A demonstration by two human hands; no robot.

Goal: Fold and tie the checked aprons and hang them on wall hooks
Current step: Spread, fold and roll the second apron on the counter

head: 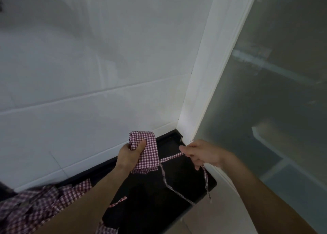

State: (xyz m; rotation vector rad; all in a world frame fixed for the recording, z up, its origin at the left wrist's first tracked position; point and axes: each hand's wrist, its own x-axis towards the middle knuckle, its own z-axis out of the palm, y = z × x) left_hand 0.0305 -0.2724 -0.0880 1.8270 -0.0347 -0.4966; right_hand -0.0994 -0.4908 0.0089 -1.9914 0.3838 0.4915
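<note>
Head view, looking down at a corner. Black countertop (177, 184), glossy, running along a white tiled wall (88, 74) with pale grout lines. Counter ends at a rounded front corner on the right, right up against a white door frame (208, 74). Past the frame, a frosted glass panel (283, 92), everything behind it just murky shapes. Bit of pale floor or lower cabinet showing below the counter edge, hard to say which.

Left hand (129, 155) raised over the counter, fingers and thumb curled round a folded apron (148, 152), red-and-white check, rolled into a narrow bundle and held more or less upright, thumb pressed across the front near the top. Right hand (201, 154) just beside the frame, fingers bunched, pinching an apron tie (170, 157) pulled fairly taut between the bundle and the hand. Loose end of that tie drooping from the right hand down past the counter's front corner. Second tie (169, 184) hanging off the bottom of the bundle, zigzagging across the black surface toward the front edge.

Heap of more checked aprons (35, 205) rumpled on the counter at lower left, against the wall, partly behind the left forearm. One more short strap poking out near the forearm.
</note>
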